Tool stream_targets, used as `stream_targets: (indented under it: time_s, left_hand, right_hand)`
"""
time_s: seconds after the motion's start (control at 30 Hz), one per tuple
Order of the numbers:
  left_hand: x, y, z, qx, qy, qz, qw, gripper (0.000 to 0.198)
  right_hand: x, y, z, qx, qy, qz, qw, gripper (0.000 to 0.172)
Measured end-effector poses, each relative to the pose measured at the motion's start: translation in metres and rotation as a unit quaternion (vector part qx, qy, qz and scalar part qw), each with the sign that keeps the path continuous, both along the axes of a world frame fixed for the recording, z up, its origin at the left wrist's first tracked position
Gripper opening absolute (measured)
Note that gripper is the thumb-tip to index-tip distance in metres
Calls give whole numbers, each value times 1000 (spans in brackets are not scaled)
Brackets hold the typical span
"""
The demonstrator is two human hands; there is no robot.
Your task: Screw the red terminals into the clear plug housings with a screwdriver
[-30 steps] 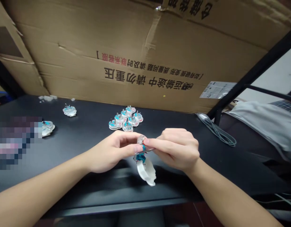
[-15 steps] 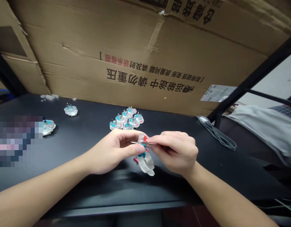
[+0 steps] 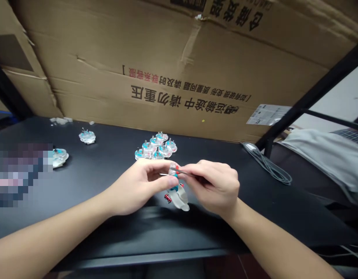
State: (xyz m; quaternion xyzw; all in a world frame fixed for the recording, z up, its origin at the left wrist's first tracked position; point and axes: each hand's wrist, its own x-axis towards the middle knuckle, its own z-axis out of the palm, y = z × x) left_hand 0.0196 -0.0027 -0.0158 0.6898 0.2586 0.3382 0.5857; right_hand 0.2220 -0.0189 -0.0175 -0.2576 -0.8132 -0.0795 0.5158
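Note:
My left hand (image 3: pixel 141 186) grips a small plug assembly (image 3: pixel 179 197) between thumb and fingers. The assembly has clear, blue and white plastic parts, with metal pins sticking out to the left. Red pieces show at its upper right and lower left. My right hand (image 3: pixel 214 186) is closed around thin metal tweezers (image 3: pixel 183 171), whose tip lies against the clear upper part by the red piece. Fingers cover much of the assembly and the rear of the tweezers.
Several similar plug assemblies (image 3: pixel 150 146) stand grouped behind my hands, pins up. Further ones (image 3: pixel 87 136) sit to the left, near small white bits (image 3: pixel 61 120). A cardboard sheet (image 3: pixel 155 46) walls the back. A coiled grey cable (image 3: pixel 266 164) lies right; a blurred-out patch covers the left edge.
The tweezers have tilted, their tip now higher and further left on the assembly. My right hand has shifted slightly left, and the assembly has turned a little.

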Motion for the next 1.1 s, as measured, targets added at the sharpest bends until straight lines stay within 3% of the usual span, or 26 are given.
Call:
stream_targets:
  time_s: [0.3, 0.43, 0.57, 0.8, 0.9, 1.1]
  left_hand:
    - [3, -2, 6, 43, 33, -5, 999, 17]
    - [4, -1, 3, 48, 18, -34, 998, 28]
    - [3, -1, 0, 86, 30, 4, 996, 33]
    - [0, -3, -4, -16, -44, 36, 998, 41]
    - [0, -4, -4, -36, -55, 36, 997, 41]
    - [0, -3, -3, -38, -66, 35, 996, 40]
  right_hand:
    - [9, 7, 1, 98, -97, -32, 990, 4]
    - [9, 9, 2, 58, -69, -2, 996, 5]
    - [13, 9, 6, -1, -39, 15, 999, 15]
    - [31, 12, 19, -58, -128, -62, 988, 41]
    - [29, 13, 18, -69, -147, -95, 982, 43]
    - [25, 14, 14, -70, -125, -98, 985, 42]
